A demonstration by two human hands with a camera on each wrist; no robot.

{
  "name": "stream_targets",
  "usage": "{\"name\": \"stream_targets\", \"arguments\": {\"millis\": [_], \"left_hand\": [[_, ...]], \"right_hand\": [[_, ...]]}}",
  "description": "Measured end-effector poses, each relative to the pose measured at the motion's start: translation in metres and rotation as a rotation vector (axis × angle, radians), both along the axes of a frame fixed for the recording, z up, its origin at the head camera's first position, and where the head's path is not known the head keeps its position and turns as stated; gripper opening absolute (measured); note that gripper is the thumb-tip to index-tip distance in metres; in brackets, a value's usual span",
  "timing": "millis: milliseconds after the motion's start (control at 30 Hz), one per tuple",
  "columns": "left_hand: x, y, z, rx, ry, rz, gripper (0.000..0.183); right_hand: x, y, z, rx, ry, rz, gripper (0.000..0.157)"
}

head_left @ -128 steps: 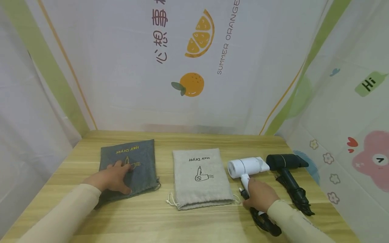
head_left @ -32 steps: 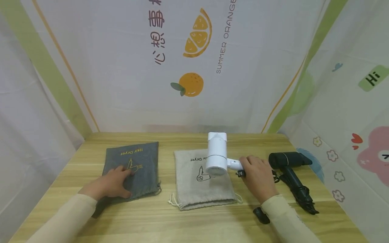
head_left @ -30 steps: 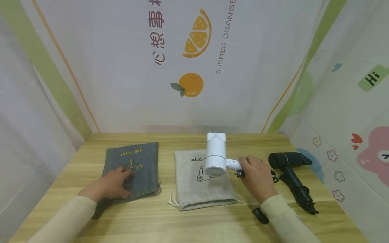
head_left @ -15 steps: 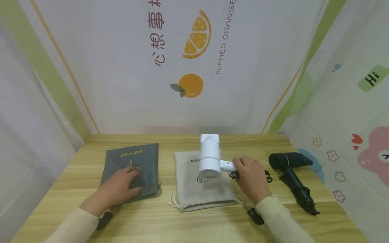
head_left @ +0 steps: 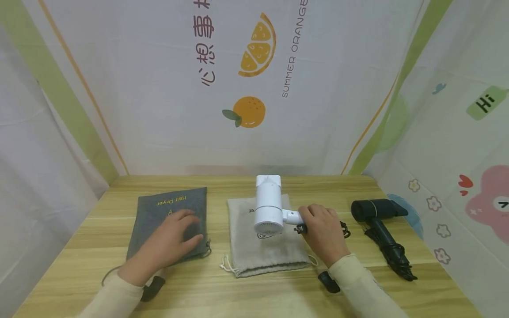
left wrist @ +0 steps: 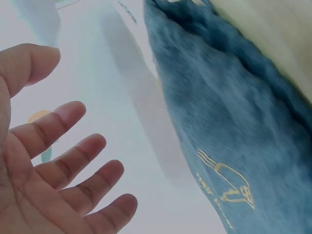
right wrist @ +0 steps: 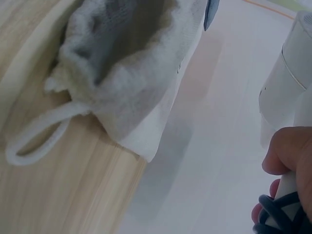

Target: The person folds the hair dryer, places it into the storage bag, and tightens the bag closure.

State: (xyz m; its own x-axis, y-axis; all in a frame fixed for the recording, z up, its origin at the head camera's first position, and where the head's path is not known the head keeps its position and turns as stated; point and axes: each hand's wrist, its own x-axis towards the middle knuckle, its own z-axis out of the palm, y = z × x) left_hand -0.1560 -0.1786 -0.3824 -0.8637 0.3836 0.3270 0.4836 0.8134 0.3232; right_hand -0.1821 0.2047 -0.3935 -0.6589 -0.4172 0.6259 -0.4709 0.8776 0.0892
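Observation:
My right hand point(head_left: 324, 232) grips the handle of a white hair dryer point(head_left: 269, 201). The dryer's barrel hangs over a light grey drawstring bag point(head_left: 274, 258) that lies flat with its mouth toward me. A black cord point(right wrist: 280, 214) is bundled at the handle in the right wrist view, and its plug point(head_left: 301, 229) pokes out beside my fingers. On the left, my left hand point(head_left: 169, 240) is raised over a dark grey drawstring bag point(head_left: 159, 210), fingers spread and holding nothing. The left wrist view shows its palm point(left wrist: 29, 195) and the bag's yellow hair-dryer print.
To the right on the wooden table point(head_left: 238, 300) lies a black hair dryer point(head_left: 374, 210) with its cord wrapped round the handle. White printed curtains point(head_left: 179, 132) stand behind and at both sides. Small black devices point(head_left: 329, 282) sit under both wrists.
My right hand has picked up the white hair dryer, turned it and carried it left over the light bag. My left hand has risen from the dark bag and shifted right.

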Motion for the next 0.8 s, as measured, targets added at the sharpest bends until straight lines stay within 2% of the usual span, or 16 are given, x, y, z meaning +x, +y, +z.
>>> {"name": "stream_targets", "arguments": {"millis": [333, 600, 800], "left_hand": [[0.001, 0.02, 0.008, 0.081, 0.034, -0.012, 0.036], [0.0, 0.026, 0.008, 0.097, 0.022, -0.002, 0.035], [-0.001, 0.031, 0.009, 0.137, 0.056, 0.001, 0.033]], "right_hand": [[0.0, -0.004, 0.001, 0.002, 0.013, 0.017, 0.044], [0.0, -0.01, 0.002, -0.001, 0.007, 0.027, 0.041], [-0.001, -0.013, 0.002, 0.004, 0.015, 0.038, 0.042]]}}
